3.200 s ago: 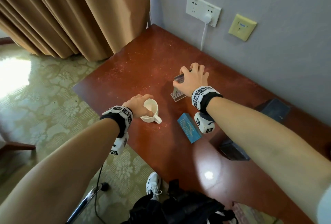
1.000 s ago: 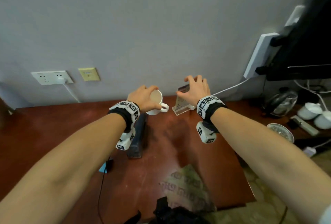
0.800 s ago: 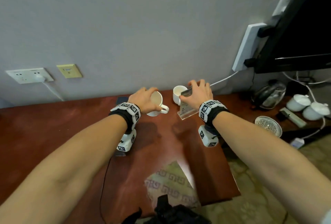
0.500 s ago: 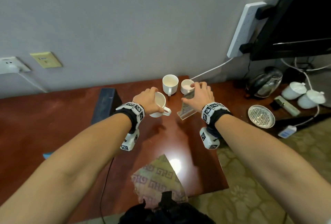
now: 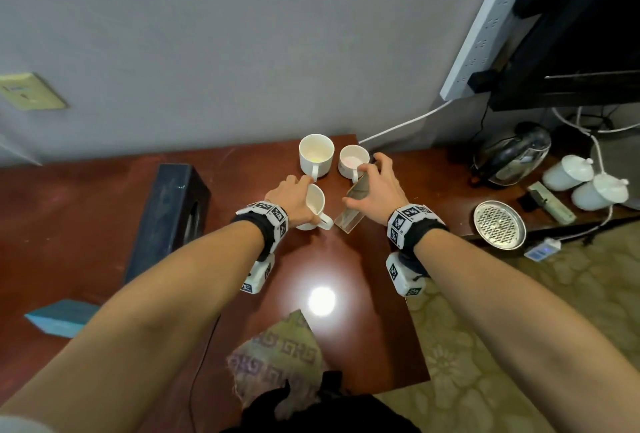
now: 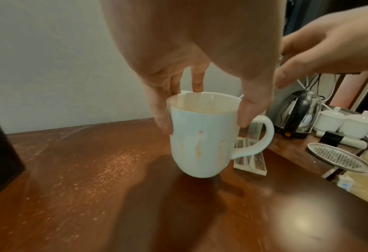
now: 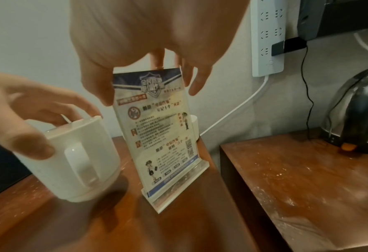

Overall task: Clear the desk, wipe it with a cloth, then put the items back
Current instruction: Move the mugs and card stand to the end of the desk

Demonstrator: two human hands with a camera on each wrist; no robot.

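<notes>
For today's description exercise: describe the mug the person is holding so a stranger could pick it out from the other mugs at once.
Start at the red-brown desk against the grey wall. Near its far right corner stand two white mugs; just in front of them, the left hand grips a third by the rim. This held mug alone shows orange drip streaks down its side.

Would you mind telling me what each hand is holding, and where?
Left hand grips a white mug by its rim; right hand pinches the acrylic sign stand by its top edge.
</notes>
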